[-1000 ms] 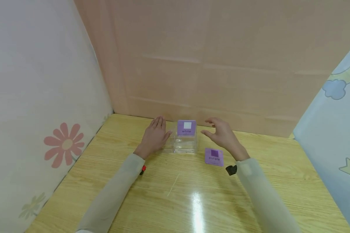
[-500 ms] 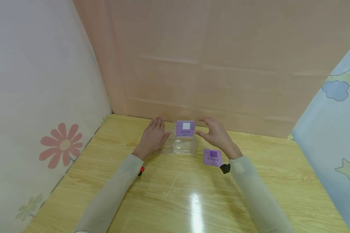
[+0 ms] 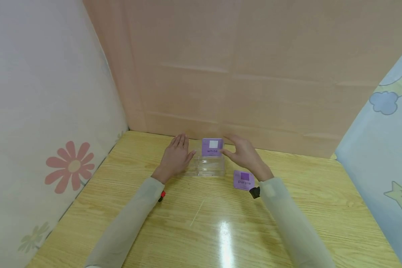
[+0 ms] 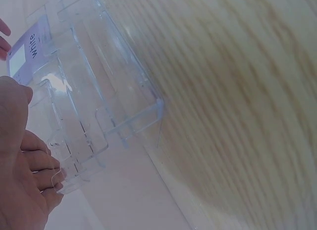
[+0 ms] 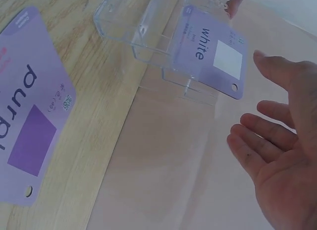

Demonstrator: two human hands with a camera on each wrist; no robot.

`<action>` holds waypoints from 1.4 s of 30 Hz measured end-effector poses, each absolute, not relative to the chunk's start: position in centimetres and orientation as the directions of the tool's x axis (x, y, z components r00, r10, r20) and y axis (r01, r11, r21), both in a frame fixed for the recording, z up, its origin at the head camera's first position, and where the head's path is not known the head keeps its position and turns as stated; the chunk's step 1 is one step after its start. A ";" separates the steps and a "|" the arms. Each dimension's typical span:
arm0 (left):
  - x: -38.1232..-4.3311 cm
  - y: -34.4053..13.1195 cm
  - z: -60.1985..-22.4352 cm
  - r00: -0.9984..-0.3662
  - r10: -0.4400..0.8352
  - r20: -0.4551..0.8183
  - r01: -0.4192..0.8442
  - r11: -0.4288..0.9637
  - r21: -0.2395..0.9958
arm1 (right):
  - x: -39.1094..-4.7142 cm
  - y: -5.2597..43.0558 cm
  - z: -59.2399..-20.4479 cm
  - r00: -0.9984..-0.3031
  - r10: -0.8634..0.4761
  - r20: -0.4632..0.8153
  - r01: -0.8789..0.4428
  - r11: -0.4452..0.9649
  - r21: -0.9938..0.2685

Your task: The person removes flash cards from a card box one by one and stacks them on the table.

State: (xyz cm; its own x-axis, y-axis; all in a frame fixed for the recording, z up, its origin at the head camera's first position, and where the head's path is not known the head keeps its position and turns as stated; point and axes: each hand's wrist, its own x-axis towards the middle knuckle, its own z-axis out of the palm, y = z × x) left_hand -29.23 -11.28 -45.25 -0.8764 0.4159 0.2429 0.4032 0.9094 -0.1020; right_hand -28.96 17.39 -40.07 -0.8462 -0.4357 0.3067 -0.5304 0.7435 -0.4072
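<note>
A clear plastic tiered card stand [image 3: 211, 166] is on the wooden table near the back, and a purple card printed "white" [image 3: 211, 147] leans upright in its top tier. My left hand [image 3: 175, 157] lies along the stand's left side with straight fingers. In the left wrist view its fingertips [image 4: 58, 176] are right at the stand's clear edge. To the right of the card is my right hand [image 3: 246, 153], thumb and fingers spread. The right wrist view shows a small gap between that thumb [image 5: 271, 69] and the card's edge, with nothing held.
A second card, printed "purple" [image 3: 243, 181], lies flat on the table [image 3: 174, 223] beneath the right wrist. Behind the stand rises a peach backdrop [image 3: 187, 93]. Printed cloth panels stand at the left [image 3: 73, 123] and at the right [image 3: 388, 149].
My right hand has moved left, bringing its thumb and fingers up to the right edge of the "white" card. The left hand has stayed beside the stand.
</note>
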 end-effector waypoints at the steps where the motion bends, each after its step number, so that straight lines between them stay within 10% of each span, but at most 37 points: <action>1: -29.2 -11.3 -45.2 -0.875 0.417 0.245 0.404 0.909 -0.102 | -29.0 17.3 -40.1 -0.844 -0.439 0.308 -0.533 0.743 -0.404; 42: -28.8 -11.9 -45.3 -0.874 0.423 0.241 0.411 0.906 -0.099 | -29.7 14.7 -41.3 -0.772 -0.525 0.357 -0.621 0.743 -0.251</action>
